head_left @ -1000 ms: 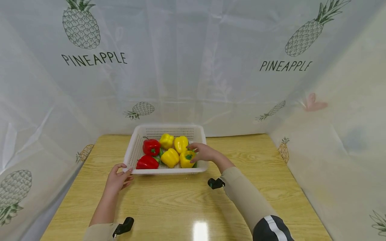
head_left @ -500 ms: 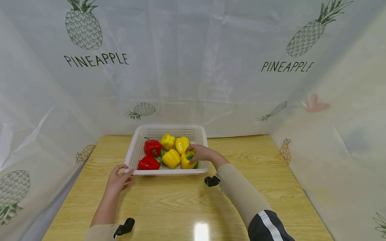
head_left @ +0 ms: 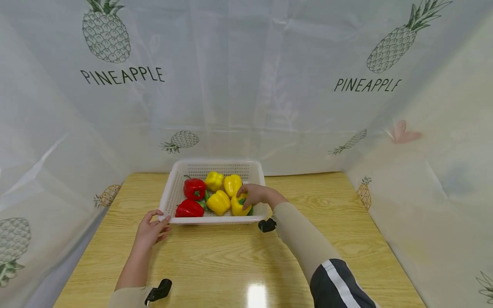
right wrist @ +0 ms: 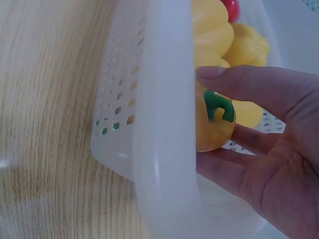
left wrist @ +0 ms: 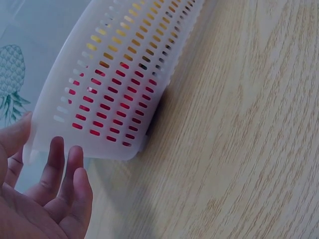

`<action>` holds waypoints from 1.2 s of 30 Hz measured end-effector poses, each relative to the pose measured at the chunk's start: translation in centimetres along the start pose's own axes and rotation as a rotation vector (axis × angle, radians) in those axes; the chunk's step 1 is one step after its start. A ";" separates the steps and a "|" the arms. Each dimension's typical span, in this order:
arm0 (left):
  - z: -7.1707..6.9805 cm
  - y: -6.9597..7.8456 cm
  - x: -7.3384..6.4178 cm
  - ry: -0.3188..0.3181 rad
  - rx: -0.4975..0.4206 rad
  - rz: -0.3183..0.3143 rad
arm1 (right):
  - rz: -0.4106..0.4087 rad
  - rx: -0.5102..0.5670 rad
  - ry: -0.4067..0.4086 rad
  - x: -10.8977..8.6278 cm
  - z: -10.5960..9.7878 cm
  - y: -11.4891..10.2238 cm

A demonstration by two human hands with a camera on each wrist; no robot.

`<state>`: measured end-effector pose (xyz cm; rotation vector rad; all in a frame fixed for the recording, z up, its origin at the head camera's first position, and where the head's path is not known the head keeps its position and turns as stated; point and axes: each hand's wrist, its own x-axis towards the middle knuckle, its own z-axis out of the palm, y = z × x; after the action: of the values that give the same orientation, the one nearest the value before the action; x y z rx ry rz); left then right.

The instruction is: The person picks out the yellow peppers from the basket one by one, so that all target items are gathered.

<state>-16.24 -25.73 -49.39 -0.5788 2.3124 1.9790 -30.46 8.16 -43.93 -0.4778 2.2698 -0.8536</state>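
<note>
A white perforated plastic basket (head_left: 164,194) stands at the back of the table, holding red and yellow bell peppers. My left hand (head_left: 149,229) pinches its near left corner; in the left wrist view the thumb (left wrist: 17,133) lies at the rim with several fingers below it. Inside the basket's near right corner, my right hand (head_left: 259,195) grips a yellow bell pepper with a green stem (right wrist: 214,134), thumb and fingers on either side. Two red peppers (head_left: 189,208) lie on the left. More yellow peppers (head_left: 218,202) lie in the middle, beside the gripped one.
The wooden table (head_left: 215,261) spreads in front of the basket. A white curtain printed with pineapples (head_left: 246,107) hangs behind the table and along both sides. Black wrist mounts (head_left: 159,290) stick out from the sleeves.
My right hand has closed in on the front right yellow pepper, its forearm swinging slightly left. The left hand keeps its place on the basket corner, and the peppers stay put.
</note>
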 end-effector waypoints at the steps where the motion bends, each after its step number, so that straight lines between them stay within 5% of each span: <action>1: 0.0 0.0 0.0 0.000 0.001 0.000 | 0.001 -0.001 0.000 0.0 0.0 0.0; 16: 0.0 -0.1 -0.2 -0.005 -0.019 -0.023 | 0.044 -0.012 -0.042 1.0 -0.1 0.0; 36: 0.1 -0.1 -0.1 -0.005 -0.029 -0.032 | 0.067 -0.018 0.000 2.1 0.4 0.3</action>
<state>-16.16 -25.65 -49.44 -0.6084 2.2609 2.0011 -31.72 7.05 -45.33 -0.4074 2.2824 -0.8006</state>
